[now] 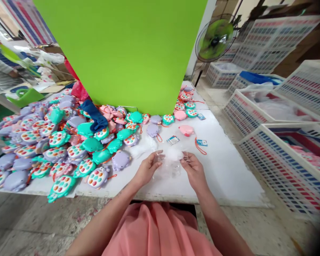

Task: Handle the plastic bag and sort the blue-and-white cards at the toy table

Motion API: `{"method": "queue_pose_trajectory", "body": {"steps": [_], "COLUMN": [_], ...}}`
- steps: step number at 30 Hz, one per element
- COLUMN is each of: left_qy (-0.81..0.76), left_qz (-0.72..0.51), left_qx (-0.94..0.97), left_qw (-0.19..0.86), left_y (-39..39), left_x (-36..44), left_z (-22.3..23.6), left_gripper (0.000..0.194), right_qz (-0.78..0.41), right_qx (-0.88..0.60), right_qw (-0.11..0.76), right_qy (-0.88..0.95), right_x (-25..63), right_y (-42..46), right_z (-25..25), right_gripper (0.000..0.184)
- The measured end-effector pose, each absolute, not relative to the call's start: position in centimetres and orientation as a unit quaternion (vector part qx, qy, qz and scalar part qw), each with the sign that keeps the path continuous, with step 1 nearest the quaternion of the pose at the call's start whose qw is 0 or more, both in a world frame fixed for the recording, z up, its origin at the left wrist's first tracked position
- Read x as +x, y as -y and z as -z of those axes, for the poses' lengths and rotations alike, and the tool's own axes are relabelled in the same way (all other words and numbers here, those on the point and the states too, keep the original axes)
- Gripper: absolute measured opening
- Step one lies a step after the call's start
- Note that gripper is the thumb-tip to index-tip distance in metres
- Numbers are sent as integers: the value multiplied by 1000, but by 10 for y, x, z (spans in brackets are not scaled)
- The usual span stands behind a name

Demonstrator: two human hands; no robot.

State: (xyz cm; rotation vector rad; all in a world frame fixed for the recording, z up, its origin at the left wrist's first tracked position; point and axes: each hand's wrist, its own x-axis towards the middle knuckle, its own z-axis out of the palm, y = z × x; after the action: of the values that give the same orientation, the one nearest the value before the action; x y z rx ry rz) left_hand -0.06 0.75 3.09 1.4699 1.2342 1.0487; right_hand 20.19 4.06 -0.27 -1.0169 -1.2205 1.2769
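My left hand [148, 169] and my right hand [193, 170] pinch opposite edges of a clear plastic bag [168, 167] just above the white-covered table [224, 177]. A purple animal-shaped toy [121, 160] lies just left of my left hand. A large heap of teal, purple and pink toys with coloured round buttons [58, 142] spreads to the left. Beyond my hands are a pink toy [186, 130], a blue tag on an orange cord [202, 142], and a small printed card [173, 140]. White wispy packing material [142, 146] lies near the bag.
A tall green board [120, 46] rises behind the table. White plastic crates [280, 167] line the right side, some holding pink items or bags. A green-bladed fan [215, 40] stands at the back. A person in a striped sleeve [2, 65] works at the far left.
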Motion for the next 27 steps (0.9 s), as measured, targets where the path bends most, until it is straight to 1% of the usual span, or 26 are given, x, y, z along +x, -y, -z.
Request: {"method": "queue_pose_trajectory", "body": {"steps": [3,8,10,12,14,15,16,18,19,20,22,24,27], "left_qy": [-497,-518,-512,-507,-514,-524,-536,-551,-550,-545,-532,-531,-543], "left_qz": [-453,-500,-505,-514,-526,-530,-530,-508,-487,-458,-381,-307,-258], "left_qx": [568,531,536,546,577,599,622,660,678,701,752,786,798], "left_qw": [474,447,442,424,356,291,213,52,-11,-52,-79,-72,-55], "left_y": [-5,-5,-7,-9,-8,-7,-5,0,2,4,6,5,0], "left_x": [-1,0,-1,-1,-1,-1,-1,-2,-2,-2,-2,-2,0], "left_z": [-28,-44,-51,-54,-53,-52,-52,-51,-52,-53,-56,-58,-59], "left_gripper": [40,29,29,36,49,53,53,39,30,24,18,17,13], "right_qz": [-532,-496,-476,-458,-450,-449,-452,-461,-464,-465,-462,-457,-451], "right_qx": [-438,-464,-468,-472,-476,-479,-480,-482,-483,-483,-484,-484,-483], "right_qw": [509,505,504,505,503,501,499,500,501,502,501,500,499], "right_qy": [516,533,548,559,564,564,562,553,548,546,548,554,561], "right_x": [203,207,208,209,209,208,207,204,202,200,198,196,195], "right_y": [-39,-36,-36,-36,-36,-36,-36,-36,-35,-34,-32,-30,-29], "right_z": [5,-9,-17,-22,-24,-24,-24,-22,-22,-22,-24,-26,-27], "right_gripper": [33,28,26,25,26,26,26,27,28,28,30,30,30]}}
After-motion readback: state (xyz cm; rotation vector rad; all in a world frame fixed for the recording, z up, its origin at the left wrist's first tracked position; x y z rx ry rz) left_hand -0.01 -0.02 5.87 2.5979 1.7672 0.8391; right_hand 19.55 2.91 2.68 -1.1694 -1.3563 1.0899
